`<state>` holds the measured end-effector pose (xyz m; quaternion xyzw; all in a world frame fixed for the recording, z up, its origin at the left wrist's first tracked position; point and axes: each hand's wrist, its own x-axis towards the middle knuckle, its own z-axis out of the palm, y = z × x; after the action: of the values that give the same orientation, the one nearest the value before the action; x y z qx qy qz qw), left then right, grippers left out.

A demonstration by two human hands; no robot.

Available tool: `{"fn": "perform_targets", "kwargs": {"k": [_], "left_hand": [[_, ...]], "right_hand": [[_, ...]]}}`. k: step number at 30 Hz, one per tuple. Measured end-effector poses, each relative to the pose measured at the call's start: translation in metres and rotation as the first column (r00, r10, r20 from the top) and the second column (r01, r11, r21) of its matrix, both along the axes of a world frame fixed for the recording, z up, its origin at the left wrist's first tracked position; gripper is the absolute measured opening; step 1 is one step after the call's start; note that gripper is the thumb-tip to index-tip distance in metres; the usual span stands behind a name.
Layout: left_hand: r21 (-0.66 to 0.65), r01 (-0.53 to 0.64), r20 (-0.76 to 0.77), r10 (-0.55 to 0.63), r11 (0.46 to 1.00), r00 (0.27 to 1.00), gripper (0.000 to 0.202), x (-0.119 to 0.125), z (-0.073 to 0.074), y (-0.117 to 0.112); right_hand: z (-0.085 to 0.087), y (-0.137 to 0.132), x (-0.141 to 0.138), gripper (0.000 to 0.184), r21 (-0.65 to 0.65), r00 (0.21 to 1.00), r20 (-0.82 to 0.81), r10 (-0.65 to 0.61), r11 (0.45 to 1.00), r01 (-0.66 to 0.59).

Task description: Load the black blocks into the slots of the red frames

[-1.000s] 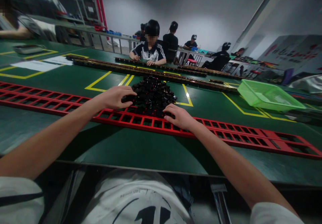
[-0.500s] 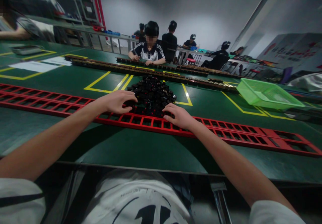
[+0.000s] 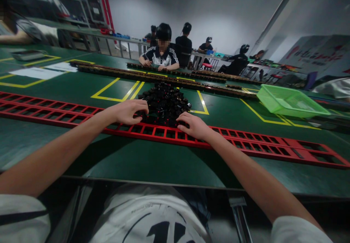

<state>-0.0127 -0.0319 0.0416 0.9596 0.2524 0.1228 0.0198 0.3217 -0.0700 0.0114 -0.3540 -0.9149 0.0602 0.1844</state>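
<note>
A heap of small black parts [image 3: 164,101] with shiny spots and a few red specks lies on the green table; their exact kind is too small to tell. At its left edge, my left hand [image 3: 131,112] is bent with the thumb apart from the fingers. Dark parts show in that gap, with no clear grip on any. My right hand [image 3: 193,125] rests at the heap's lower right edge, fingers curved and thumb a little apart. Beneath both hands runs a long red ladder-like frame [image 3: 164,133] with rows of rectangular openings.
Long dark slotted strips [image 3: 191,84] cross the table behind the heap. A light green plastic basket [image 3: 292,102] stands on the right. White paper sheets [image 3: 38,72] and a metal tray [image 3: 28,55] lie at left. A person [image 3: 160,55] sits opposite; others work farther back.
My left hand's fingers and thumb have shifted slightly at the heap's edge. My right hand stays almost still, and the heap looks much the same.
</note>
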Motion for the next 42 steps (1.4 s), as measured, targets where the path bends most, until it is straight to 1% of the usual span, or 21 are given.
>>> {"fn": "perform_targets", "kwargs": {"k": [6,11,12,15,19,23,27,33,42], "left_hand": [[-0.061,-0.016,0.009,0.016,0.998,1.000,0.029,0.002,-0.001,-0.002],[-0.126,-0.154,-0.068,0.146,0.980,0.987,0.052,-0.002,-0.005,0.002],[-0.134,-0.178,-0.086,0.168,0.975,0.982,0.052,-0.003,-0.006,0.004],[-0.143,-0.214,-0.109,0.199,0.966,0.974,0.044,-0.007,-0.009,0.009],[-0.140,-0.198,-0.103,0.185,0.970,0.977,0.037,-0.008,-0.007,0.010],[-0.109,-0.140,-0.074,0.132,0.984,0.988,0.036,-0.008,-0.003,0.008],[-0.098,-0.093,-0.059,0.088,0.991,0.994,0.035,-0.008,-0.004,0.009],[-0.084,-0.098,-0.064,0.092,0.992,0.994,0.036,-0.005,-0.006,0.007],[-0.115,-0.112,-0.092,0.102,0.987,0.991,0.038,-0.006,-0.009,0.008]], "right_hand": [[0.002,-0.001,-0.001,0.025,0.002,1.000,0.012,-0.010,1.000,0.010],[0.002,-0.001,-0.001,0.025,-0.001,1.000,0.008,-0.011,1.000,0.011],[0.002,-0.001,-0.001,0.025,-0.003,1.000,0.008,-0.011,1.000,0.011],[0.002,-0.001,-0.001,0.025,-0.005,1.000,0.006,-0.010,1.000,0.010],[0.002,-0.002,0.000,0.025,-0.005,1.000,0.009,-0.012,1.000,0.012],[0.002,-0.002,0.000,0.025,-0.016,1.000,0.009,-0.013,1.000,0.013],[0.002,-0.002,-0.001,0.025,-0.014,1.000,0.002,-0.007,1.000,0.007],[0.003,-0.002,-0.001,0.025,-0.008,1.000,0.006,-0.013,1.000,0.013],[0.002,-0.001,0.000,0.025,-0.004,1.000,0.017,-0.013,1.000,0.013]]}}
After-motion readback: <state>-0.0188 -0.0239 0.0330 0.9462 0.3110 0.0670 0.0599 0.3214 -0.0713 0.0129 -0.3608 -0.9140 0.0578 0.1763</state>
